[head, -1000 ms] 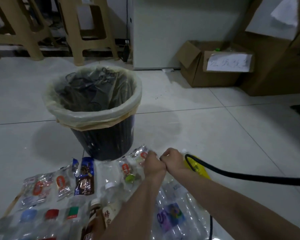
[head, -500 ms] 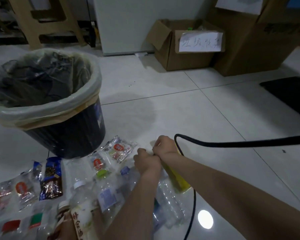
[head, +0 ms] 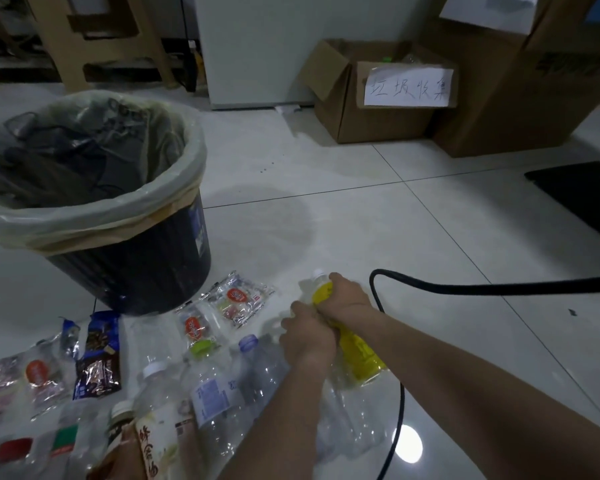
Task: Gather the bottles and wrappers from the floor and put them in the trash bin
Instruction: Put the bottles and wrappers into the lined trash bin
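Yellow bottle (head: 361,358) clamped in right hand (head: 343,299) grip; left hand (head: 307,337) grip unclear; box sign (head: 409,86) reads 垃圾收集.

Grips the yellow bottle (head: 361,351) near its white-capped neck with the right hand (head: 343,299). Curls the left hand (head: 309,336) right against it, lower along that bottle; cannot tell what it grasps. Shows clear bottles (head: 215,393) and wrappers (head: 238,299) strewn over the tiled floor (head: 430,220) just beside the lined trash bin (head: 146,271). Shows a black cable (head: 465,287) looping close by the right wrist.
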